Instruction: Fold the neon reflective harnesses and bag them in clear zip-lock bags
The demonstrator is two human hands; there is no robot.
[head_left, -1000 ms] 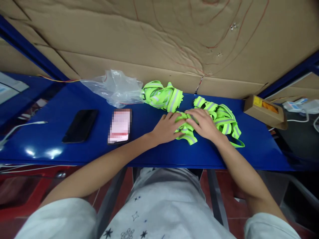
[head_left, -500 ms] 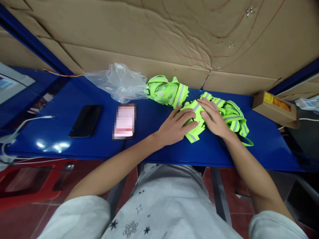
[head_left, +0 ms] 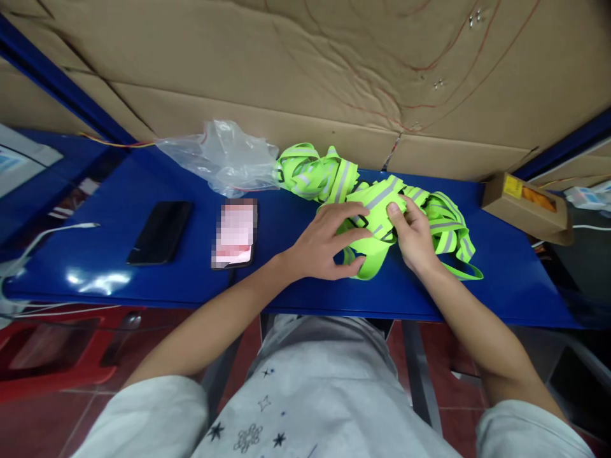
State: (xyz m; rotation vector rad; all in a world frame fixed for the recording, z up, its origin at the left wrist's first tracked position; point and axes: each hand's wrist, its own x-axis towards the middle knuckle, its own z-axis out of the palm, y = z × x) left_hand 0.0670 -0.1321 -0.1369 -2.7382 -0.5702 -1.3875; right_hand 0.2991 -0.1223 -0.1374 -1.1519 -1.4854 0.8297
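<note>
A bundle of neon-green straps with grey reflective stripes [head_left: 377, 207] lies on the blue table [head_left: 143, 280] in front of me. My left hand [head_left: 324, 245] curls its fingers round the bundle's left side. My right hand [head_left: 413, 235] grips its right side, thumb on top. A loose tangle of the same straps [head_left: 449, 232] trails to the right of my right hand. Behind my left hand, by the cardboard wall, lies another folded bundle of straps [head_left: 317, 172].
A crumpled clear plastic bag [head_left: 224, 156] lies at the back left of the straps. Two phones lie left of my hands: one lit [head_left: 233, 232], one dark [head_left: 160, 232]. A small cardboard box [head_left: 527, 200] sits at the right end. A white cable [head_left: 42, 238] crosses the table's left edge.
Both hands went from lying flat on the strap bundle to closing on it. The bundle has been gathered up and shifted slightly away from me.
</note>
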